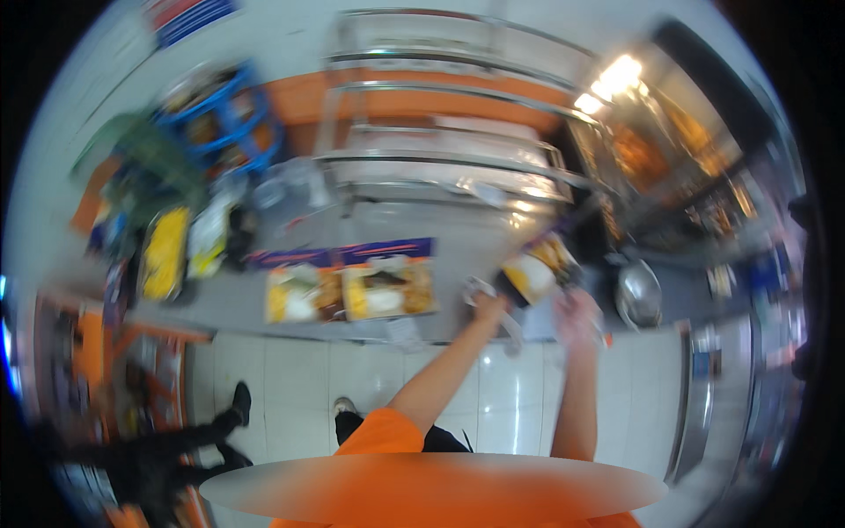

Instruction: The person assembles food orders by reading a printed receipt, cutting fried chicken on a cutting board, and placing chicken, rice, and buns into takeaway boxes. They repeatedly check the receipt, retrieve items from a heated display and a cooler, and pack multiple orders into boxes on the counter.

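At the counter's front edge, right of centre, my left hand (489, 306) closes on a crumpled white cloth or tissue (476, 287); part of it hangs below the fingers. Right beside that hand lies a tilted open meal box (532, 276) with white and yellow food in it. My right hand (576, 317), apparently in a clear plastic glove, is at the box's right corner. Motion smears its fingers, so its grip is unclear. To the left, two open meal boxes with purple lids (304, 292) (389, 287) stand side by side, holding white, dark and yellow-brown food.
A metal bowl (640, 295) sits right of my hands. Behind the counter edge rises a metal rack (449, 158); a lit food warmer (647, 150) is at far right. At left are a yellow-filled tray (165, 253) and blue basket (220, 119). Another person's dark-clothed legs (189, 444) show lower left.
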### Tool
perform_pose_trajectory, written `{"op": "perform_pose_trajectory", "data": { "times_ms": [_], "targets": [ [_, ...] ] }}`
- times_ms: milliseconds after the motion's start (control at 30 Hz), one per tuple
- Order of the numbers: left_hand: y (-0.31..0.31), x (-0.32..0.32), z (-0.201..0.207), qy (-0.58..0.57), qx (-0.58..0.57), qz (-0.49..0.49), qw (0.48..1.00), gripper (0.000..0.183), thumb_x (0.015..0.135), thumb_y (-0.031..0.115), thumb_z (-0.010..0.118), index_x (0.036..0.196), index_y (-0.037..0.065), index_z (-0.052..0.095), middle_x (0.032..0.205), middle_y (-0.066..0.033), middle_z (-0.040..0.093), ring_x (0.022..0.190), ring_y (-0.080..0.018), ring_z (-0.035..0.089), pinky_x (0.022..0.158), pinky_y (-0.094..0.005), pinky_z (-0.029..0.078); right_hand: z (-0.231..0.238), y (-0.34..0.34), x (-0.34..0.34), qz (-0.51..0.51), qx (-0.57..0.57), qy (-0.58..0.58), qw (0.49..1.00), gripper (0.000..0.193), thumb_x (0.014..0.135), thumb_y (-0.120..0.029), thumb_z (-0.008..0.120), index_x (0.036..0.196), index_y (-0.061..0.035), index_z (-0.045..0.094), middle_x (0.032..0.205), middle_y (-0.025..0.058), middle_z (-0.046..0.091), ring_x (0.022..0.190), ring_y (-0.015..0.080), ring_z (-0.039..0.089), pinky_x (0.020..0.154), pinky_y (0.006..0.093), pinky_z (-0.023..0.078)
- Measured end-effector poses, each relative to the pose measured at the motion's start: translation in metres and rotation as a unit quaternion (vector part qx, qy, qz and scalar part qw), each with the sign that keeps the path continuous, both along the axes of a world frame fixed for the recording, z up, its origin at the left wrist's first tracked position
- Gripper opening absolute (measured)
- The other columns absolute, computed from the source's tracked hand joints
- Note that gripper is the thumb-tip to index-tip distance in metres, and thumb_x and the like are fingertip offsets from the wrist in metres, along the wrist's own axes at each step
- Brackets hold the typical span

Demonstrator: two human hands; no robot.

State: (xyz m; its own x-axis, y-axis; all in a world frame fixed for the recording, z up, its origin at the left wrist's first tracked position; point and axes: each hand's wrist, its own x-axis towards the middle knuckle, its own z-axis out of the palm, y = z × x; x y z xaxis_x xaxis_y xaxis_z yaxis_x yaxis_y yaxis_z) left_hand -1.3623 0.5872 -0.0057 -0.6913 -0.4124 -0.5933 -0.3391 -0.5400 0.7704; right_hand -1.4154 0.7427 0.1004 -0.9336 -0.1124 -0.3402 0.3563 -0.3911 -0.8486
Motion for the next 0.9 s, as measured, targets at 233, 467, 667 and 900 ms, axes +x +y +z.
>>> {"op": "perform_pose_trajectory", "data": {
  "times_ms": [233,467,667,900],
  "targets": [
    [-0.154,0.229,0.115,0.159,0.182,-0.07,0.968,0.022,0.081,0.013,0.057,0.101,0.007,0.054,0.09,-0.0068,0.062,0.067,-0.013,0.053,0.056,-0.0289,0.045,0.114,-0.154,0.116,0.31,-0.064,-0.09,0.944,0.025,0.08,-0.013,0.061,0.102,-0.004,0.054,0.084,0.0071,0.057,0.059,0.0134,0.052,0.044,0.0225,0.039],
    [-0.405,0.5,0.184,0.172,0.033,0.49,0.854,0.029,0.081,0.012,0.057,0.109,0.006,0.053,0.099,-0.0074,0.061,0.066,-0.0108,0.052,0.059,-0.0288,0.049,0.108,-0.561,0.305,0.601,-0.01,-0.013,0.799,0.025,0.085,-0.016,0.064,0.106,-0.0048,0.056,0.092,0.0032,0.058,0.073,0.0148,0.058,0.059,0.0259,0.05],
    [-0.64,0.49,0.309,0.066,-0.554,0.299,0.774,0.042,0.084,0.006,0.054,0.126,0.0,0.049,0.121,-0.0131,0.056,0.111,-0.0258,0.054,0.095,-0.0343,0.043,0.045,-0.766,0.387,0.579,-0.017,0.092,0.81,0.029,0.09,-0.022,0.057,0.113,-0.0041,0.055,0.101,0.0092,0.059,0.086,0.0255,0.061,0.072,0.0348,0.05],
    [-0.854,0.379,0.424,-0.08,-0.913,-0.02,0.401,0.027,0.076,0.007,0.059,0.102,0.005,0.061,0.116,-0.0158,0.057,0.099,-0.0266,0.058,0.082,-0.0383,0.048,0.107,-0.742,0.321,0.416,0.007,0.113,0.902,0.042,0.092,-0.039,0.056,0.121,-0.0089,0.052,0.111,0.0038,0.059,0.093,0.019,0.061,0.081,0.0326,0.05]
  ]
}}
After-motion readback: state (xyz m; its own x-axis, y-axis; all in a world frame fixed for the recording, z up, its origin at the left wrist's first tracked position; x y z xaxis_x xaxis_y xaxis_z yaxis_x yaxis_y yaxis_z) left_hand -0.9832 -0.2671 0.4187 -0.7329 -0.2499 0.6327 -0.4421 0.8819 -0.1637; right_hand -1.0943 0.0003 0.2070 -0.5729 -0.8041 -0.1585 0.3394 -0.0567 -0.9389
